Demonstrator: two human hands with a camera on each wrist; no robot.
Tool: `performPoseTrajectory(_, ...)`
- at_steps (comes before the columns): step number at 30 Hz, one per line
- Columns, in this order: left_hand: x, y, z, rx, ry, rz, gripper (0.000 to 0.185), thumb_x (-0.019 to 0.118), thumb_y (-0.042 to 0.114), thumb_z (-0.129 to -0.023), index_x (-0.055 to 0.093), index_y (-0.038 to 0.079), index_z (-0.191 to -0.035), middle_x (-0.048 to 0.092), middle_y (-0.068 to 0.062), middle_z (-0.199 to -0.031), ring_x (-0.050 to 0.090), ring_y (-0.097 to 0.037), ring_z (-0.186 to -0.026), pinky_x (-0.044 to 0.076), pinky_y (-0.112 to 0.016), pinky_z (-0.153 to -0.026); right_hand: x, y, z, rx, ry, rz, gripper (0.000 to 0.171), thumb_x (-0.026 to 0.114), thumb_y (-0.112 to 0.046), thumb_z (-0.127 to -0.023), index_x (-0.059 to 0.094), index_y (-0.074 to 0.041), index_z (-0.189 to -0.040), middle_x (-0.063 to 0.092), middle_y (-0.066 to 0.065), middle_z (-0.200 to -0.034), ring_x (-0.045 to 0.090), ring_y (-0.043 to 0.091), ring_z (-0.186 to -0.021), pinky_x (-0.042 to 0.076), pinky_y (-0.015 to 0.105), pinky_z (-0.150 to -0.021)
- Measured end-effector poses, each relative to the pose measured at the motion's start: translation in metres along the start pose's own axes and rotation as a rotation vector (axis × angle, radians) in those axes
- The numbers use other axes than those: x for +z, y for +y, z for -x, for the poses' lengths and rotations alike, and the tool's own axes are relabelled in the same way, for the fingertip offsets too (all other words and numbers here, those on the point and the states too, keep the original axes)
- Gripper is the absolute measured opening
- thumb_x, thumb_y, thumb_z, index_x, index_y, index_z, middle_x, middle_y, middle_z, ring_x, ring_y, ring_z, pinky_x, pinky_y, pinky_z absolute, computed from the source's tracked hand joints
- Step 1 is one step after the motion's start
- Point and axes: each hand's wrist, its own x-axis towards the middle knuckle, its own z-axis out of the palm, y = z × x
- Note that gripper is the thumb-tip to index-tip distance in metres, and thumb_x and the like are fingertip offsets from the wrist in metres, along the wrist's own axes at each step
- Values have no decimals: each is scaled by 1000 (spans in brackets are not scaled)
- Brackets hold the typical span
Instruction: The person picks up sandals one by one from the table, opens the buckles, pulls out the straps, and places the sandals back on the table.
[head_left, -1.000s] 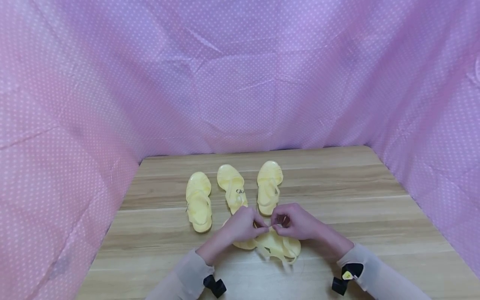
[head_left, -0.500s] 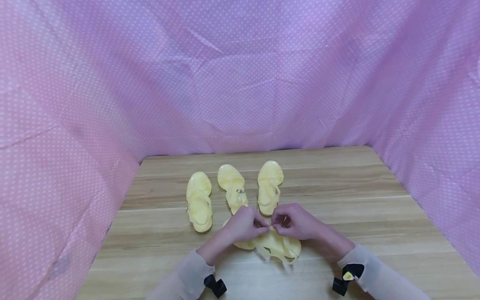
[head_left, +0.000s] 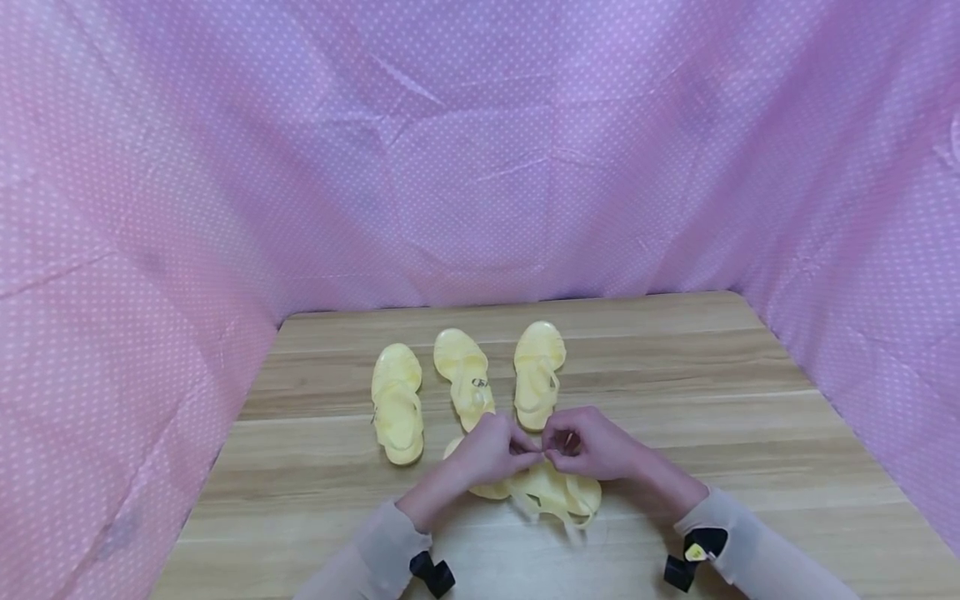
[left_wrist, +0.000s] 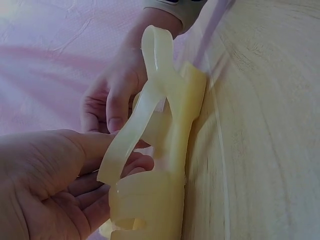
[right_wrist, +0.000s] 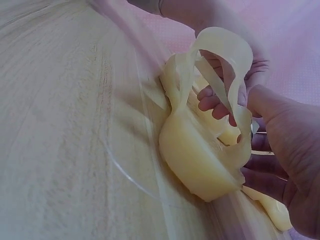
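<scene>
A pale yellow jelly sandal (head_left: 551,493) lies on its side near the front of the wooden table, its loose straps standing out toward the person. My left hand (head_left: 491,450) pinches the sandal's strap from the left, thumb and forefinger meeting. From the other side my right hand (head_left: 596,446) pinches the strap by the heel. The fingertips of both almost touch. In the left wrist view, the sandal (left_wrist: 147,200) partly covers the fingers. The right wrist view has the heel (right_wrist: 200,155) up close; the exact fastening point is hidden behind the strap and fingers.
Three more yellow sandals stand beyond the hands: left (head_left: 398,404), middle (head_left: 461,367) and right (head_left: 539,375). Another yellow piece (head_left: 452,447) shows behind the left hand. A thin clear strand (right_wrist: 127,175) lies on the table. Pink dotted cloth (head_left: 480,167) surrounds the table.
My left hand has edged very slightly right, toward the right hand. The right hand and the sandals look the same.
</scene>
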Motion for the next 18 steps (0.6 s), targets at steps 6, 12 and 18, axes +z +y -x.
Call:
performPoseTrajectory(6, 1, -1, 2, -10, -17, 21, 6, 82, 15, -93, 86, 11, -96, 83, -2, -84, 62, 8, -59, 55, -13, -58, 3, 1, -2, -14, 8, 8, 20, 74, 3, -85, 71, -16, -90, 72, -6, -81, 65, -2, -75, 63, 25, -63)
performPoseTrajectory(12, -2, 1, 1, -11, -17, 13, 7, 83, 15, -92, 85, 10, -97, 83, -2, -85, 67, 8, -67, 56, -11, -64, 5, 5, -1, -45, 28, 0, 21, 74, 4, -85, 71, -16, -90, 72, -4, -79, 66, 0, -73, 62, 24, -61)
performPoseTrajectory(18, -2, 2, 0, 2, -13, 27, 8, 82, 15, -93, 85, 10, -98, 83, -4, -86, 68, 6, -67, 56, -12, -64, 5, 7, 1, -45, 37, 6, 21, 75, 3, -87, 72, -17, -92, 73, -5, -80, 66, -1, -73, 62, 24, -62)
